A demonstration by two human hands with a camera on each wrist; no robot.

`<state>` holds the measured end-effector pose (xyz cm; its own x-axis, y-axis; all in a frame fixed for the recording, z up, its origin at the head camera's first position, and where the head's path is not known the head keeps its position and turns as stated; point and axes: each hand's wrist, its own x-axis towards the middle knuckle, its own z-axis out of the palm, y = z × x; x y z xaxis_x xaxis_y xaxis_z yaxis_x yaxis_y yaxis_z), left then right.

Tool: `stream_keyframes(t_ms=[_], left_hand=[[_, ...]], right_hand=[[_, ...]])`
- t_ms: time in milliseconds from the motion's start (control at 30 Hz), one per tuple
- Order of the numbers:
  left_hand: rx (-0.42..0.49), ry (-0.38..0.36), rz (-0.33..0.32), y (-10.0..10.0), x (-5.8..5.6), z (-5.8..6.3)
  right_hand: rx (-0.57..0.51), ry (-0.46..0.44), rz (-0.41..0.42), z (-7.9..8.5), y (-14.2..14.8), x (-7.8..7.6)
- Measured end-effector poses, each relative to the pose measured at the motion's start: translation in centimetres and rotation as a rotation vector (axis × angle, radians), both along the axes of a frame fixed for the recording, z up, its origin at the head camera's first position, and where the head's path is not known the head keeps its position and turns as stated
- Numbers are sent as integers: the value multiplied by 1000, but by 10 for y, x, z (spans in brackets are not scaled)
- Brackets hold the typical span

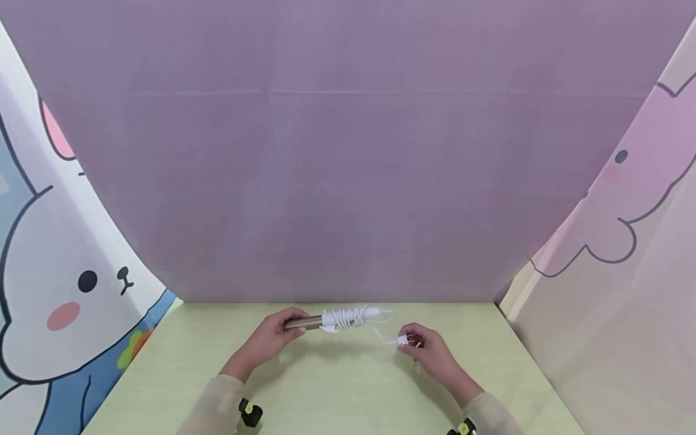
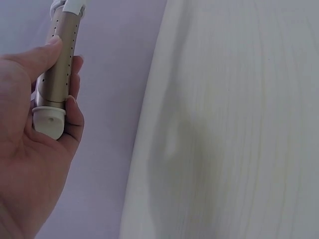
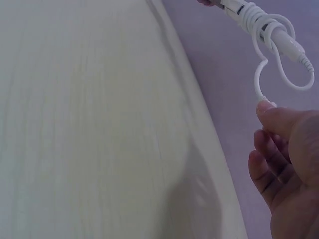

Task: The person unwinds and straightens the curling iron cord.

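A curling iron (image 1: pixel 306 323) with a gold-brown barrel and white handle is held level above the table. My left hand (image 1: pixel 270 338) grips it by the barrel. In the left wrist view the barrel (image 2: pixel 63 62) shows rows of small holes and a white end cap (image 2: pixel 50 122) near the palm. White cord (image 1: pixel 347 318) is wound in several turns around the handle (image 3: pixel 289 46). A loose length of it runs to a white plug (image 1: pixel 402 340), whose prongs point right. My right hand (image 1: pixel 437 356) pinches this plug between thumb and fingers; in the right wrist view the thumb mostly hides it.
Below both hands lies a pale wood-grain table (image 1: pixel 337 393). A purple cloth backdrop (image 1: pixel 337 181) rises behind its far edge. Cartoon-printed panels stand on the left (image 1: pixel 65 241) and right (image 1: pixel 614 290).
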<state>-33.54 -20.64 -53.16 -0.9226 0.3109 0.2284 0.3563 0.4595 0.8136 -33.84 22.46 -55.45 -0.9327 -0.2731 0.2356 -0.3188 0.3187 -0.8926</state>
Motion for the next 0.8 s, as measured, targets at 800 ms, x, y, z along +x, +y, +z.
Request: stream_keyframes(t_ms=[800], left_hand=[[-65,43,-38,1,2,-3]], right_hand=[[-140,48,59,36,-11,17]])
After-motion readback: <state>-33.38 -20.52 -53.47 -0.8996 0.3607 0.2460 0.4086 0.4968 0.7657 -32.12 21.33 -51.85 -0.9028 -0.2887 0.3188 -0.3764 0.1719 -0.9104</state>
